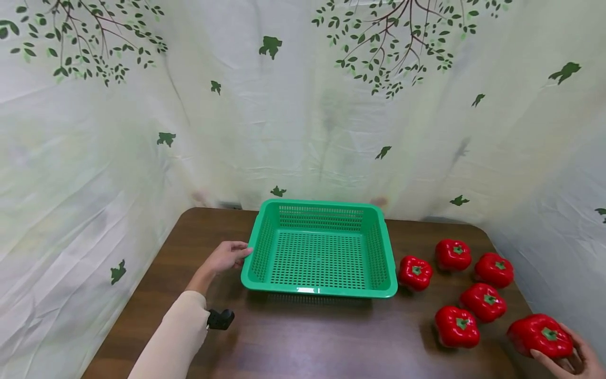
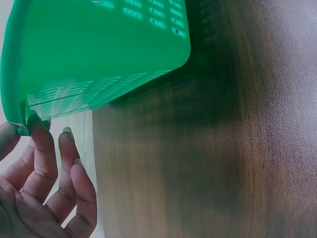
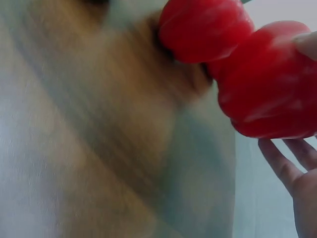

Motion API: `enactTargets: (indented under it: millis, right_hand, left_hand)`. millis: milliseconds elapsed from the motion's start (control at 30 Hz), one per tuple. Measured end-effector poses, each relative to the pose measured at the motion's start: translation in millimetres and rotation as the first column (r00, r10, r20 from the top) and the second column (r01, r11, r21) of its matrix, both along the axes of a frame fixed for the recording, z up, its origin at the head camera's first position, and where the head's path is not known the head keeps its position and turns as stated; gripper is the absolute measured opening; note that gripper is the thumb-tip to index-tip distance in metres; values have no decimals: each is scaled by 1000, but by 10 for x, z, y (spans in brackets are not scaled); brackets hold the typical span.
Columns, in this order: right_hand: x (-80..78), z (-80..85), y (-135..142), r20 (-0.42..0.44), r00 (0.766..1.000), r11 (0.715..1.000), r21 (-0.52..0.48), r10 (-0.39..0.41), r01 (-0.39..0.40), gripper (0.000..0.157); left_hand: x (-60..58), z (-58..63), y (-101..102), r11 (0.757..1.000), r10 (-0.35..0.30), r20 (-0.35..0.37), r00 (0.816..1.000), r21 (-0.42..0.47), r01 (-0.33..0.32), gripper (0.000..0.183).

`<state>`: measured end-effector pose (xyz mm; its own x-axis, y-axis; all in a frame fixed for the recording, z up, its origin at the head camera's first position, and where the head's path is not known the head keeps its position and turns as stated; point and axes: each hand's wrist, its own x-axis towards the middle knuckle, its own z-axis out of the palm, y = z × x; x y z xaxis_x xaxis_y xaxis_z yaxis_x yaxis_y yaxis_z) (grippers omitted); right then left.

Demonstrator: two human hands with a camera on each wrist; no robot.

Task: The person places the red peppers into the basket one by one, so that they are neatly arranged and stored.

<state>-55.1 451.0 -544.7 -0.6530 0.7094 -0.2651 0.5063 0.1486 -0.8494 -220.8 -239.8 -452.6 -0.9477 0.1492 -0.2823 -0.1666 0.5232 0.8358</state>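
A green plastic basket (image 1: pixel 319 291) with slotted walls stands on the table, its inside bare. At its left rim my left hand (image 1: pixel 228 256) pinches the edge between thumb and fingers; the left wrist view shows a fingertip (image 2: pixel 37 121) under the rim and the other fingers loosely bent. My right hand (image 1: pixel 579 358) holds a red bell pepper (image 1: pixel 535 332) at the table's right front, thumb on one side and fingers on the other. In the right wrist view that bell pepper (image 3: pixel 277 94) hides part of the grip, and another pepper (image 3: pixel 205 29) appears just beyond it.
Several more red bell peppers lie right of the basket; the nearest pepper (image 1: pixel 414 273) sits close to its right wall, another pepper (image 1: pixel 456 326) further forward. The brown table (image 1: pixel 293 342) meets a leaf-printed cloth (image 1: pixel 303 131) at the back and sides.
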Motion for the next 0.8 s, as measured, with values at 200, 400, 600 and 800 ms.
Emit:
enactTargets:
  millis: [200,400,600,800]
  right_hand:
    - [-5,334,-255,-101,992,997,-33,-78,75,86]
    - [-22,576,-405,-138,989,998,29,-46,50,77]
    - [-40,675,-468,-146,989,994,106,14,1,76]
    - [-90,776,-515,-181,982,985,170,58,-27,75]
  left_hand:
    - [14,-23,-7,1000,10,9,1000,-8,-10,48]
    - [23,-31,-19,1000,13,18,1000,1,-13,46]
    - [-3,0,-34,1000,4,46,999,22,-5,41]
    - [-67,42,-49,998,-40,91,995,61,35,42]
